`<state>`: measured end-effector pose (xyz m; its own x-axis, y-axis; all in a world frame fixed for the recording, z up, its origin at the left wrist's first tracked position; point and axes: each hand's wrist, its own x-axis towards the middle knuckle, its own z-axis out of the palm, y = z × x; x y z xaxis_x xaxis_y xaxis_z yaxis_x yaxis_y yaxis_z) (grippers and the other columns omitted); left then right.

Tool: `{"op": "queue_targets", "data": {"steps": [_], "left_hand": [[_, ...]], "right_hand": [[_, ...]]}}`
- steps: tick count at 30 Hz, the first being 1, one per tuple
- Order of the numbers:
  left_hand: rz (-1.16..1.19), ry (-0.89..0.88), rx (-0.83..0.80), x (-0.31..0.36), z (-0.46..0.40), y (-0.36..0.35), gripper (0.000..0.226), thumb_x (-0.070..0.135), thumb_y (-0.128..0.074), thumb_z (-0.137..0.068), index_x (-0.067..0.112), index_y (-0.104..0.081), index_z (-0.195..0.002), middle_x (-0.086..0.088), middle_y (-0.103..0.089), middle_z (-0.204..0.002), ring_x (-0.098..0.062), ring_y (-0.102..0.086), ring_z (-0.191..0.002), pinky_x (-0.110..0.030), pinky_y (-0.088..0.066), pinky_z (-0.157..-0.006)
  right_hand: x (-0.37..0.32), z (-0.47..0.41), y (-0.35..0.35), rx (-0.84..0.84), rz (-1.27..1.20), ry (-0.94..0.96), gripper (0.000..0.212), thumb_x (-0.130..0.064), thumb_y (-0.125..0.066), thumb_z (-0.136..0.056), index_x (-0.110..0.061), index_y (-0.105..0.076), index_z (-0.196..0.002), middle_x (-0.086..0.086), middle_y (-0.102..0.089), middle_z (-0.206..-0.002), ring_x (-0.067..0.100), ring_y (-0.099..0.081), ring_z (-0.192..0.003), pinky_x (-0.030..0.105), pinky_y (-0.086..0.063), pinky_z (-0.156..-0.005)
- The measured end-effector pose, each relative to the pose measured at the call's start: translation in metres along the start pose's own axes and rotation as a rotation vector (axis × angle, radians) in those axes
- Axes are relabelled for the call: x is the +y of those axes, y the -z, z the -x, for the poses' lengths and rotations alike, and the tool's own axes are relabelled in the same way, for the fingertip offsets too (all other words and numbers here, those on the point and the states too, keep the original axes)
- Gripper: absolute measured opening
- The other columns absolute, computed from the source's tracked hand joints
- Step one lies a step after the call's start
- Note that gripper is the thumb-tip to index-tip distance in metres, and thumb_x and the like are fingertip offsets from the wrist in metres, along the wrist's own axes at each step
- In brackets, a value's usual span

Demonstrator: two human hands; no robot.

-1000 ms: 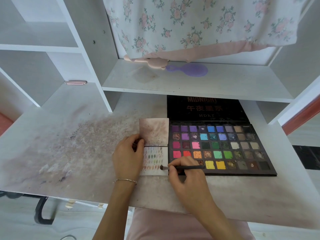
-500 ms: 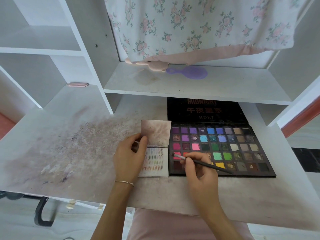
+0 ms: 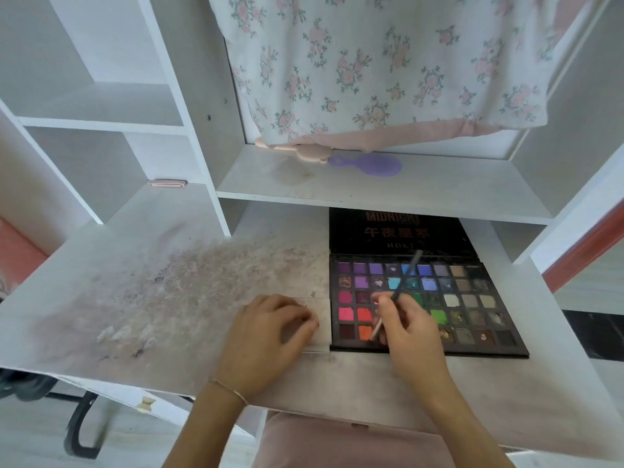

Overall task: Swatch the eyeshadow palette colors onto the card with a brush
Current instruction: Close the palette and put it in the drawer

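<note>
A person's left hand (image 3: 270, 336) lies with curled fingers over a small card (image 3: 320, 319), covering most of it, on a stained white surface (image 3: 152, 298). Just right of the card sits an open eyeshadow palette (image 3: 472, 305). The right hand (image 3: 408, 329) pinches a thin brush (image 3: 400, 292) in a closed grip, its tip down at the orange pans.

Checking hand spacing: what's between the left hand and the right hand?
Head view: a strip of the card, and the eyeshadow palette's left edge columns, lie between the left hand and the right hand gripping the brush.
</note>
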<state>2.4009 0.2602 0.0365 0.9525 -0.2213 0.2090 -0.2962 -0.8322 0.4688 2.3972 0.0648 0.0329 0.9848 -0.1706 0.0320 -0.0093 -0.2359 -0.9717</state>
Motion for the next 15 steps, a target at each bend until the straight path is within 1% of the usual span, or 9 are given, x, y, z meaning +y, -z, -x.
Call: {"op": "queue_targets", "data": {"steps": [1, 2, 3, 5, 6, 9, 11, 13, 15], "left_hand": [[-0.081, -0.037, 0.010, 0.003, 0.006, -0.003, 0.038, 0.050, -0.039, -0.079, 0.033, -0.070, -0.093, 0.010, -0.065, -0.098, -0.012, -0.057, -0.095, -0.030, -0.042, -0.079], [-0.147, -0.058, 0.022, 0.005, 0.012, -0.007, 0.034, 0.044, -0.042, -0.080, 0.032, -0.069, -0.095, 0.009, -0.065, -0.101, -0.015, -0.060, -0.096, -0.034, -0.044, -0.076], [-0.184, -0.063, 0.023, 0.006, 0.019, -0.011, 0.032, 0.039, -0.043, -0.080, 0.032, -0.069, -0.098, 0.009, -0.066, -0.104, -0.016, -0.062, -0.097, -0.035, -0.046, -0.073], [-0.201, -0.058, 0.042, 0.004, 0.028, -0.014, 0.035, 0.037, -0.040, -0.081, 0.034, -0.068, -0.102, 0.009, -0.065, -0.110, -0.014, -0.062, -0.103, -0.036, -0.049, -0.072], [-0.202, -0.038, 0.043, 0.002, 0.030, -0.013, 0.036, 0.037, -0.039, -0.082, 0.034, -0.067, -0.104, 0.009, -0.065, -0.113, -0.014, -0.060, -0.106, -0.038, -0.050, -0.073], [-0.259, 0.037, 0.038, -0.013, 0.029, -0.008, 0.036, 0.037, -0.040, -0.082, 0.032, -0.067, -0.105, 0.008, -0.063, -0.117, -0.017, -0.058, -0.112, -0.044, -0.051, -0.077], [-0.264, 0.112, 0.016, -0.027, 0.025, -0.003, 0.036, 0.036, -0.040, -0.085, 0.032, -0.062, -0.113, 0.009, -0.055, -0.129, -0.018, -0.047, -0.124, -0.045, -0.042, -0.090], [-0.242, 0.196, -0.002, -0.047, 0.019, 0.002, 0.039, 0.037, -0.030, -0.093, 0.037, -0.047, -0.128, 0.017, -0.034, -0.144, -0.010, -0.023, -0.138, -0.037, -0.023, -0.103], [-0.259, 0.235, 0.005, -0.063, 0.011, 0.005, 0.037, 0.036, -0.027, -0.097, 0.041, -0.037, -0.133, 0.021, -0.021, -0.148, -0.006, -0.009, -0.140, -0.030, -0.011, -0.105]], "right_hand": [[-0.001, -0.003, -0.002, -0.036, 0.040, 0.012, 0.015, -0.023, -0.048, -0.092, -0.017, -0.061, -0.088, -0.005, -0.054, -0.053, 0.002, -0.050, -0.050, 0.018, -0.046, -0.052], [-0.002, -0.005, -0.004, -0.067, 0.090, 0.026, 0.014, -0.023, -0.049, -0.092, -0.018, -0.061, -0.096, -0.006, -0.054, -0.056, 0.002, -0.051, -0.052, 0.016, -0.047, -0.054], [-0.003, -0.007, -0.008, -0.098, 0.149, 0.038, 0.018, -0.023, -0.050, -0.092, -0.018, -0.059, -0.106, -0.007, -0.055, -0.060, 0.003, -0.053, -0.055, 0.010, -0.044, -0.055], [-0.005, -0.011, -0.018, -0.153, 0.260, 0.061, 0.036, -0.025, -0.052, -0.091, -0.019, -0.049, -0.127, -0.007, -0.058, -0.067, 0.000, -0.053, -0.062, 0.002, -0.039, -0.058], [-0.008, -0.012, -0.025, -0.183, 0.300, 0.075, 0.040, -0.026, -0.052, -0.091, -0.019, -0.046, -0.131, -0.008, -0.058, -0.068, -0.001, -0.053, -0.061, 0.001, -0.038, -0.057], [-0.013, -0.019, -0.045, -0.258, 0.351, 0.128, 0.041, -0.026, -0.053, -0.091, -0.020, -0.046, -0.131, -0.008, -0.055, -0.062, -0.002, -0.051, -0.055, 0.003, -0.040, -0.055], [-0.017, -0.028, -0.057, -0.278, 0.387, 0.165, 0.040, -0.025, -0.054, -0.090, -0.020, -0.049, -0.129, -0.010, -0.054, -0.062, -0.003, -0.051, -0.059, 0.001, -0.039, -0.056], [-0.022, -0.036, -0.068, -0.299, 0.395, 0.167, 0.038, -0.024, -0.055, -0.089, -0.019, -0.051, -0.127, -0.012, -0.053, -0.064, -0.001, -0.050, -0.061, 0.001, -0.038, -0.053], [-0.024, -0.044, -0.080, -0.313, 0.417, 0.159, 0.036, -0.022, -0.054, -0.089, -0.018, -0.053, -0.124, -0.011, -0.054, -0.066, 0.002, -0.050, -0.061, 0.006, -0.039, -0.048]]}}
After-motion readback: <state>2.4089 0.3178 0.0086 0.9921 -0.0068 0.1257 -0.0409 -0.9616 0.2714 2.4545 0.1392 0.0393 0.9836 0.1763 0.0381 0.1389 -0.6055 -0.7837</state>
